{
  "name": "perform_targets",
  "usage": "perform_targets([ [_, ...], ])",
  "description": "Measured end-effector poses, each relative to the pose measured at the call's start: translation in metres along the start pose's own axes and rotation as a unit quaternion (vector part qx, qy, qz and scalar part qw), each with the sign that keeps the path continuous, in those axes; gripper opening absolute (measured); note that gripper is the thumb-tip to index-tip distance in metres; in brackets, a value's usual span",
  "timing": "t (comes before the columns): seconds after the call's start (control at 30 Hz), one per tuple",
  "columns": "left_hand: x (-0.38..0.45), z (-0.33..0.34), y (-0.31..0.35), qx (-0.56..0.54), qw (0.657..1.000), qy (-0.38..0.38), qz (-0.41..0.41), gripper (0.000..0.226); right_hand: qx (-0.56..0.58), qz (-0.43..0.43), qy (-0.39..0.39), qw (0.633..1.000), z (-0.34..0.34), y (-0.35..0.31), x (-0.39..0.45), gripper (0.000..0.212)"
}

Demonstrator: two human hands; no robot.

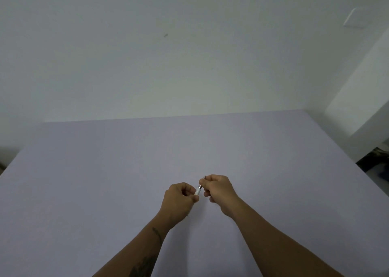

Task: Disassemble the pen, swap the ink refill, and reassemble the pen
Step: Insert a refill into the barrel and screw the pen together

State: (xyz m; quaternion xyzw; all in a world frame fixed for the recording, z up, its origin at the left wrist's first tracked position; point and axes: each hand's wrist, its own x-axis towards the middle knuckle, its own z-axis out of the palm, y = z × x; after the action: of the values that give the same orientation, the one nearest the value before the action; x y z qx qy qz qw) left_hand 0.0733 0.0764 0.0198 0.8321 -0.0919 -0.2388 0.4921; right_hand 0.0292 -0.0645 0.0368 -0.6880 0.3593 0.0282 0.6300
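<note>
A white pen [198,190] with a metal tip end is held between both hands above the lilac table [105,171]. My left hand [179,201] grips the white barrel at its lower end. My right hand [219,190] pinches the upper, tip end, and a thin dark point sticks out just past the fingers. The pen slants up to the right. Most of its length is hidden inside the fingers. No separate refill shows anywhere.
The lilac table runs to a pale wall [189,55] at the back. Its right edge drops off beside a white pillar [357,100], with dark clutter [376,161] on the floor there.
</note>
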Motion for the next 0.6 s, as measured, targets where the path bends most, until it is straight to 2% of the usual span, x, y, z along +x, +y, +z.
perform_targets([
  [0.17, 0.002, 0.001, -0.003, -0.026, 1.0, -0.003, -0.005, 0.009, 0.034, 0.016, -0.009, 0.999, -0.002, 0.003, 0.004, 0.014],
  [0.27, 0.004, -0.002, -0.007, -0.039, 0.999, 0.005, -0.023, 0.006, 0.014, 0.007, 0.052, 0.999, -0.009, 0.011, 0.012, 0.013],
  [0.4, 0.008, -0.007, -0.011, -0.046, 0.998, 0.008, -0.051, 0.007, -0.137, -0.007, 0.115, 0.984, -0.028, 0.025, 0.027, 0.024],
  [0.6, 0.01, -0.004, -0.017, -0.027, 0.996, 0.005, -0.082, 0.009, -0.323, -0.037, 0.106, 0.94, -0.03, 0.032, 0.051, 0.025],
])
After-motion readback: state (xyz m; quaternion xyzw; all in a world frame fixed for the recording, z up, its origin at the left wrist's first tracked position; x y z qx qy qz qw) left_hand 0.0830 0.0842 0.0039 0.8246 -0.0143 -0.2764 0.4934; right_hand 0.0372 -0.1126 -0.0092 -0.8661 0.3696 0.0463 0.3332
